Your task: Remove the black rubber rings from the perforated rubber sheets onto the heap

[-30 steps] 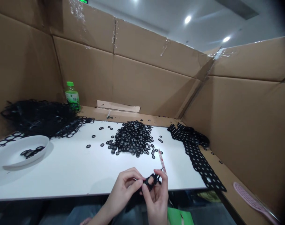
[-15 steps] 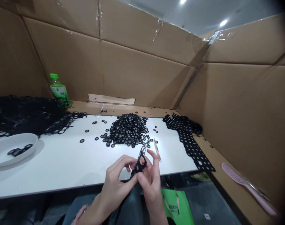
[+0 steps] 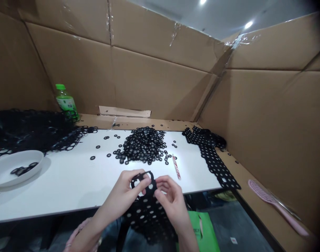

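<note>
A black perforated sheet (image 3: 146, 215) with rows of round holes hangs from my two hands over the table's front edge. My left hand (image 3: 127, 189) is closed on its upper left corner, thumb in front, where larger open loops of the sheet's edge stand up around the fingers. My right hand (image 3: 172, 197) pinches the sheet's upper right edge between thumb and fingers. Beyond my hands, a heap of small black rings (image 3: 144, 147) lies on the white table (image 3: 78, 178). The sheet's lower part drops toward my lap and is dim.
At left stand a white bowl (image 3: 31, 155) with a few black pieces, a tangle of black scrap (image 3: 31, 129) and a green bottle (image 3: 66, 103). Right are a red-and-white strip (image 3: 176, 167), more perforated sheets (image 3: 217, 164) and a pink hairbrush (image 3: 278, 206). Cardboard walls (image 3: 160, 77) surround the table.
The sheet, earlier bunched and edge-on between my fingers, now faces me spread out and hanging down. My left hand has shifted slightly left and up; my right fingers have curled inward.
</note>
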Demonstrator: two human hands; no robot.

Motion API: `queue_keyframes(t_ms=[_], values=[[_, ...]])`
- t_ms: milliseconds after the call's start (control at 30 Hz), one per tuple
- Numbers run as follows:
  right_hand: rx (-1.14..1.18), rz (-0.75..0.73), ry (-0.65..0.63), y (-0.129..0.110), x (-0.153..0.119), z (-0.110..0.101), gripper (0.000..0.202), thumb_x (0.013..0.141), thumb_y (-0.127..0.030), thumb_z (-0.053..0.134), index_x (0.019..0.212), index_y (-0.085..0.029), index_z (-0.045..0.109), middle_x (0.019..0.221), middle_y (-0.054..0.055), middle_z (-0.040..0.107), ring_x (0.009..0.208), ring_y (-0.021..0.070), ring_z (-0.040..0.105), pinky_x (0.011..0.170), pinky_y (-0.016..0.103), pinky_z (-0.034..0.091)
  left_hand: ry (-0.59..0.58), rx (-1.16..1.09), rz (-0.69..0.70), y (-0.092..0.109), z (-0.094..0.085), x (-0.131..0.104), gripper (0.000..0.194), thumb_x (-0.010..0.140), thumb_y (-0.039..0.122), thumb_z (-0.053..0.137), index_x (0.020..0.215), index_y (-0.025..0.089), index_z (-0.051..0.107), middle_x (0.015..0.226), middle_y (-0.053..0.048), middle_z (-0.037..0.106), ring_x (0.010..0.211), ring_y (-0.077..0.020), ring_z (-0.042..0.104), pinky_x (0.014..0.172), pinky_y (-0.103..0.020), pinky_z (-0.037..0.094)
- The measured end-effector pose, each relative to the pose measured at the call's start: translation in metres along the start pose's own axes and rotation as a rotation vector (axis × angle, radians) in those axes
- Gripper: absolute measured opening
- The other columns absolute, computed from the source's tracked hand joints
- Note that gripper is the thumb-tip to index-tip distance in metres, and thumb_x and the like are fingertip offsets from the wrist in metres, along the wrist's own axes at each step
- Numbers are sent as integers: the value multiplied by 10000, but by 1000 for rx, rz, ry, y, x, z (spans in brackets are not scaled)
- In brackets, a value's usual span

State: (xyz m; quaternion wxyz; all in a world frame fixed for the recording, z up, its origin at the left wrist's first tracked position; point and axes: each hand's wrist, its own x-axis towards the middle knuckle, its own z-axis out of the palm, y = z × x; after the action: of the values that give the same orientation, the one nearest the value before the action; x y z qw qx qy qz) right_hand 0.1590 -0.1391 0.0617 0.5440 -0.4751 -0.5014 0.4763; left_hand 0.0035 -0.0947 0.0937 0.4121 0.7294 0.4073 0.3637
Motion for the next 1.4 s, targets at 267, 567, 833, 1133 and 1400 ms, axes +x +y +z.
queue_keyframes(t_ms=[267, 567, 833, 1133, 1400], values=[[-145, 43, 93, 32, -13, 1, 370, 746, -436, 597, 1043, -221, 653, 1060, 59, 639, 1025, 238, 548, 896, 337, 429, 274, 171, 184, -14, 11, -5, 171, 800, 247, 560, 964, 199, 541, 949, -35, 579, 901, -180, 532, 813, -285, 412], [-333, 35, 37, 15, -17, 6, 354, 812, -429, 512, 1110, -267, 613, 1033, 41, 635, 989, 215, 552, 883, 317, 420, 11, -20, 105, -5, 7, -14, 110, 809, 266, 549, 823, 176, 611, 732, -9, 604, 673, -128, 543, 649, -223, 447], [-398, 56, 41, 17, -10, 5, 331, 808, -434, 512, 1016, -231, 668, 937, 46, 666, 898, 228, 554, 815, 316, 423, 233, -138, -45, -35, -7, 17, 265, 821, 335, 486, 645, 150, 556, 535, 25, 517, 538, -110, 497, 533, -205, 411], [300, 370, 263, 42, 0, -1, 404, 601, -490, 691, 887, -204, 710, 1039, 32, 668, 1115, 246, 494, 1009, 358, 306, 258, 470, 259, -88, -42, 122, 190, 839, 260, 427, 814, 167, 592, 848, -50, 605, 802, -178, 553, 743, -292, 432], [407, 305, 121, 37, -5, 3, 252, 605, -391, 724, 760, -204, 659, 798, 10, 637, 808, 171, 562, 761, 276, 430, 229, 423, 368, -62, -25, 96, 130, 825, 230, 482, 878, 164, 580, 957, -75, 590, 945, -200, 514, 866, -348, 389]])
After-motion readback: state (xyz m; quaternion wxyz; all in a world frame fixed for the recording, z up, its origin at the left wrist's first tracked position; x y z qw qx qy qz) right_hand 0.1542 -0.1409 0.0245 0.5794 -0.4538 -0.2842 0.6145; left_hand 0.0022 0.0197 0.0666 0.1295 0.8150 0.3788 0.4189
